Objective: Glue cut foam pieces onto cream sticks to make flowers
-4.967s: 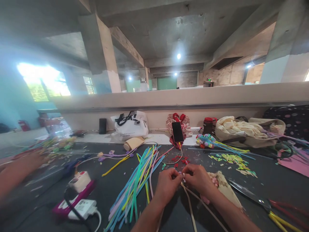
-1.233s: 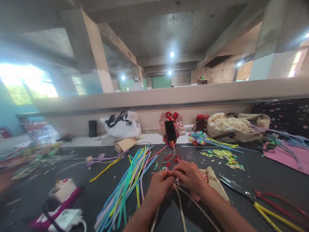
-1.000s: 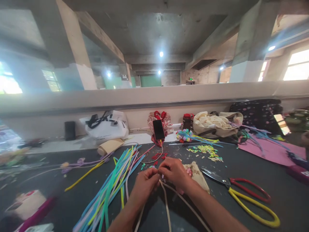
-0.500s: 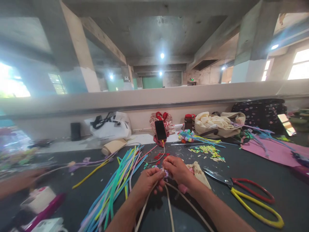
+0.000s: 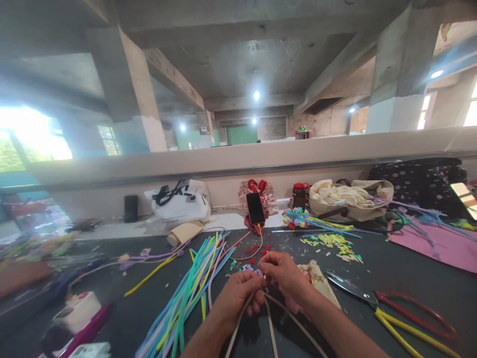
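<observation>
My left hand (image 5: 242, 293) is closed in a pinch around the upper ends of a few cream pipe cleaners (image 5: 270, 323), which fan down toward me. Right against it, my right hand (image 5: 283, 273) pinches at the same spot. What lies between its fingertips is too small to make out. Small lilac pieces (image 5: 249, 267) show just behind the fingers. Left of my hands lies a bundle of blue, green, yellow and lilac pipe cleaners (image 5: 186, 293). A cream cloth pouch (image 5: 320, 283) sits partly behind my right forearm.
Large scissors (image 5: 376, 301) with red and yellow handles lie at right. Yellow cut bits (image 5: 335, 243) and red bits (image 5: 253, 253) are scattered beyond my hands. A phone (image 5: 255, 209) leans on a patterned bag. Another person's arm (image 5: 24, 276) reaches in at far left.
The view has shifted a little to the left, so things appear further right and slightly lower. My hands keep nearly the same pinch, fingertips together.
</observation>
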Demonstrator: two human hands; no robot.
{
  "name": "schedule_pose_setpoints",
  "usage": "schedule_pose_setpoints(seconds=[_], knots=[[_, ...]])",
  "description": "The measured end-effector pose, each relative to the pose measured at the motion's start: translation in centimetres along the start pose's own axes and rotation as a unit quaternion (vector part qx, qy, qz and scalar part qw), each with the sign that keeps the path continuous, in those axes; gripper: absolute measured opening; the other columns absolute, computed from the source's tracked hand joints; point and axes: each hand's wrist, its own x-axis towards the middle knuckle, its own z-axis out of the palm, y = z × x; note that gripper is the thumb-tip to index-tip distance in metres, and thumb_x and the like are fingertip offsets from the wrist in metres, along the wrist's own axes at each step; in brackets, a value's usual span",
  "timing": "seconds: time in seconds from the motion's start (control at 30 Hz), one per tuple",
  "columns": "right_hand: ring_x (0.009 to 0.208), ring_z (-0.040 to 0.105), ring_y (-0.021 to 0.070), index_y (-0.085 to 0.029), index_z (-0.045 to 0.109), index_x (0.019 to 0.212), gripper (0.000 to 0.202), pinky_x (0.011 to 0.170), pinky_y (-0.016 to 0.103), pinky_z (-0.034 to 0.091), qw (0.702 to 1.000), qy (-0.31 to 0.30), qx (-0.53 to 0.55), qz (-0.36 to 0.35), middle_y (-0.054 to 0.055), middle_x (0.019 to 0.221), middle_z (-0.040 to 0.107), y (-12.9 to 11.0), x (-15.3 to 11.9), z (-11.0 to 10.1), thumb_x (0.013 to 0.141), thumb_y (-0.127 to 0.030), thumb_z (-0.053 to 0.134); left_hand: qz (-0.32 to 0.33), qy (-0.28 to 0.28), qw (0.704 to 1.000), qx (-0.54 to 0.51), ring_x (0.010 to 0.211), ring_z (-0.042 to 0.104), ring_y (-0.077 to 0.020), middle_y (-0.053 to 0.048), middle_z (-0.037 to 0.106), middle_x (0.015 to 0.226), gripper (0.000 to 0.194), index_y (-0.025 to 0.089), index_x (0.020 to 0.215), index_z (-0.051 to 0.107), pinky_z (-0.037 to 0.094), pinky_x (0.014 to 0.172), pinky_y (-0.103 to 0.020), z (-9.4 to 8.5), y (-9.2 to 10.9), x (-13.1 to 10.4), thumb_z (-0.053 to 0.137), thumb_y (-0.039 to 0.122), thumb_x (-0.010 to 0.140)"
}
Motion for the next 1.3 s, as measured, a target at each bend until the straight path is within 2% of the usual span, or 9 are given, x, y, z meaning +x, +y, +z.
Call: schedule_pose_setpoints(seconds=[0.17, 0.33, 0.47, 0.6, 0.7, 0.87, 1.03, 1.17, 1.3], knots=[[0.039, 0.04, 0.0063, -0.016, 0.05, 0.054, 0.014, 0.038, 0.017, 0.028, 0.998, 0.042, -0.01, -0.042, -0.007, 0.042, 0.045, -0.4, 0.0, -0.6, 0.066, -0.023, 0.051, -0.018, -0.029, 0.999, 0.004, 0.032, 0.049, -0.0069, 0.001, 0.058, 0.045, 0.03, 0.013, 0.074, 0.055, 0.023, 0.028, -0.013, 0.0, 0.0, 0.1, 0.059, 0.042, 0.067], [0.04, 0.038, 0.0073, -0.017, 0.048, 0.063, 0.021, 0.039, 0.018, 0.03, 0.99, 0.127, -0.024, -0.061, -0.006, 0.046, 0.042, -0.4, 0.3, -1.3, 0.073, -0.036, 0.045, -0.018, -0.064, 0.998, -0.01, 0.034, 0.053, -0.0092, 0.001, 0.059, 0.046, 0.034, 0.012, 0.079, 0.055, 0.026, 0.027, -0.013, 0.7, -0.1, -0.3, 0.056, 0.045, 0.069], [0.041, 0.042, 0.0088, -0.017, 0.046, 0.071, 0.029, 0.039, 0.019, 0.033, 0.987, 0.144, -0.062, -0.045, -0.004, 0.05, 0.046, -0.7, 0.7, -1.9, 0.077, -0.043, 0.035, -0.027, -0.076, 0.997, -0.023, 0.035, 0.054, -0.0098, 0.0, 0.059, 0.047, 0.034, 0.012, 0.079, 0.056, 0.028, 0.027, -0.013, 0.6, 0.1, -0.4, 0.058, 0.043, 0.068], [0.049, 0.052, 0.0105, -0.017, 0.05, 0.08, 0.033, 0.04, 0.019, 0.034, 0.98, 0.118, -0.159, -0.029, 0.002, 0.07, 0.058, -1.5, 0.3, -2.6, 0.08, -0.04, 0.028, 0.004, 0.047, 0.997, -0.066, 0.03, 0.048, -0.0062, 0.003, 0.055, 0.043, 0.026, 0.012, 0.08, 0.057, 0.023, 0.026, -0.012, -1.0, 1.0, -0.1, 0.06, 0.035, 0.067], [0.051, 0.055, 0.0133, -0.017, 0.056, 0.062, 0.024, 0.046, 0.021, 0.036, 0.958, 0.054, -0.28, -0.023, 0.002, 0.059, 0.06, -1.5, -0.5, -2.2, 0.073, -0.035, 0.044, 0.034, 0.119, 0.988, -0.097, 0.032, 0.046, -0.0043, 0.005, 0.054, 0.045, 0.022, 0.013, 0.081, 0.056, 0.025, 0.028, -0.011, -2.3, 1.8, 0.0, 0.058, 0.031, 0.069], [0.073, 0.061, 0.0287, -0.015, 0.063, 0.054, 0.005, 0.062, 0.031, 0.039, 0.885, -0.015, -0.465, 0.002, 0.014, 0.066, 0.067, -0.1, -2.3, 0.5, 0.057, -0.018, 0.059, 0.044, 0.131, 0.984, -0.114, 0.034, 0.048, -0.0054, 0.004, 0.055, 0.046, 0.023, 0.013, 0.082, 0.057, 0.027, 0.03, -0.012, -3.2, 2.2, -0.1, 0.058, 0.031, 0.068], [0.074, 0.062, 0.0302, -0.014, 0.065, 0.054, 0.012, 0.061, 0.032, 0.04, 0.847, -0.041, -0.529, 0.025, 0.019, 0.07, 0.067, 0.2, -2.1, 1.6, 0.057, -0.009, 0.054, 0.05, 0.129, 0.983, -0.121, 0.033, 0.047, -0.0056, 0.003, 0.055, 0.045, 0.024, 0.013, 0.082, 0.057, 0.026, 0.029, -0.012, -3.2, 2.1, -0.2, 0.057, 0.032, 0.068], [0.067, 0.062, 0.0269, -0.014, 0.063, 0.055, 0.011, 0.054, 0.028, 0.039, 0.862, -0.045, -0.505, 0.006, 0.014, 0.065, 0.067, -0.8, -0.9, 0.5, 0.059, -0.013, 0.053, 0.051, 0.123, 0.984, -0.122, 0.033, 0.047, -0.0055, 0.003, 0.055, 0.046, 0.022, 0.012, 0.08, 0.058, 0.025, 0.029, -0.012, -3.2, 2.0, -0.1, 0.057, 0.031, 0.068], [0.048, 0.056, 0.0132, -0.015, 0.058, 0.059, 0.017, 0.042, 0.019, 0.034, 0.909, -0.041, -0.415, 0.001, 0.004, 0.053, 0.062, -1.9, 0.5, -0.6, 0.068, -0.017, 0.043, 0.048, 0.121, 0.984, -0.125, 0.04, 0.053, -0.0075, 0.001, 0.059, 0.052, 0.018, 0.014, 0.078, 0.056, 0.032, 0.033, -0.013, -2.8, 1.6, 0.1, 0.057, 0.029, 0.069]])
